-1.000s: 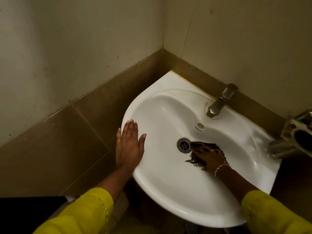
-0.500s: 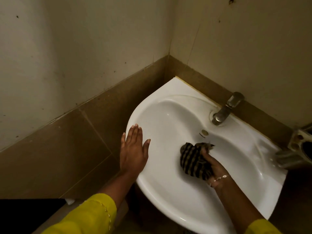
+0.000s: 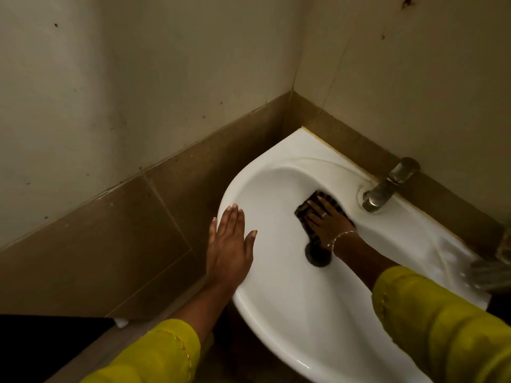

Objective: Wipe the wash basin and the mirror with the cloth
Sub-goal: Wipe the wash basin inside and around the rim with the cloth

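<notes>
A white corner wash basin (image 3: 279, 308) is fixed where two walls meet. My right hand (image 3: 327, 221) presses flat on a dark striped cloth (image 3: 302, 210) against the basin's far inner slope, just beyond the drain (image 3: 318, 257) and left of the tap. My left hand (image 3: 229, 244) lies flat, fingers together, on the basin's left rim and holds nothing. Both sleeves are yellow. No mirror is in view.
A metal tap (image 3: 385, 187) stands on the basin's back ledge at the right. A blurred metal fitting (image 3: 492, 272) sits at the right edge. Beige walls with a brown tile band (image 3: 110, 244) close in behind and to the left.
My right hand has pushed the cloth from the drain area up to the basin's far slope, uncovering the drain. My left hand has stayed on the rim.
</notes>
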Demonstrator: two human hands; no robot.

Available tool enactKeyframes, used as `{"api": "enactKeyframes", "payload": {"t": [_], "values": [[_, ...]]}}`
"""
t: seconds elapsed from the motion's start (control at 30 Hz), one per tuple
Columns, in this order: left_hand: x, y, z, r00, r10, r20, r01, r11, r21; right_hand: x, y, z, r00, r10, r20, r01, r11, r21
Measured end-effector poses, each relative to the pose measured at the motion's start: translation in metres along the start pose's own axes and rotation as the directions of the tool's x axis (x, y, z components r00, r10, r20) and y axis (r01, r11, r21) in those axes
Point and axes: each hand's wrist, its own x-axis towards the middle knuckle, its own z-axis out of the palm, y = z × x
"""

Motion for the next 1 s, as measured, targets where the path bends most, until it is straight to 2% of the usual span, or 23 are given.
{"api": "enactKeyframes", "payload": {"t": [0.03,0.07,0.1,0.17,0.23,0.43,0.6,0.67,0.8,0.87,0.9,1.0], "values": [[0.0,0.0,0.0,1.0,0.0,-0.005,0.0,1.0,0.002,-0.002,0.002,0.002,0.997,-0.065,0.047,0.066,0.997,-0.03],[0.0,-0.001,0.0,1.0,-0.001,-0.006,0.001,1.0,-0.001,-0.006,0.003,0.008,0.982,-0.102,0.16,0.105,0.994,-0.01],[-0.001,-0.001,0.0,1.0,-0.002,-0.003,0.002,1.0,-0.005,-0.01,0.002,0.007,0.978,-0.123,0.169,0.133,0.99,-0.046],[-0.002,-0.001,-0.001,1.0,-0.002,0.006,0.002,1.0,-0.004,-0.018,0.005,0.012,0.989,-0.119,0.084,0.122,0.992,-0.034],[-0.002,0.0,-0.002,1.0,0.001,0.009,-0.001,1.0,0.008,-0.025,0.003,0.028,0.983,-0.184,-0.005,0.183,0.973,0.138],[-0.001,-0.002,0.0,1.0,0.016,-0.001,-0.015,1.0,0.026,-0.053,0.012,0.037,0.988,-0.14,0.061,0.13,0.98,0.15],[-0.002,-0.002,0.001,1.0,0.016,-0.003,-0.016,0.999,0.038,-0.071,0.01,0.048,0.99,-0.133,0.046,0.117,0.961,0.25],[-0.001,-0.002,0.001,1.0,0.019,-0.002,-0.019,0.999,0.036,-0.083,0.003,0.061,0.99,-0.107,0.089,0.077,0.954,0.29],[0.0,-0.004,0.004,1.0,0.024,-0.02,-0.023,0.999,0.033,-0.099,-0.012,0.043,0.95,-0.06,0.307,-0.077,0.907,0.414],[-0.002,-0.003,0.004,0.999,0.023,-0.027,-0.022,0.999,0.025,-0.103,-0.025,0.039,0.893,-0.043,0.448,-0.219,0.828,0.516],[-0.002,-0.003,0.005,0.999,0.02,-0.029,-0.02,1.0,0.022,-0.103,-0.03,0.034,0.835,-0.084,0.543,-0.291,0.771,0.566],[-0.003,-0.002,0.004,1.0,0.012,-0.015,-0.012,1.0,0.023,-0.1,-0.052,0.026,0.773,-0.131,0.62,-0.427,0.616,0.662]]}}
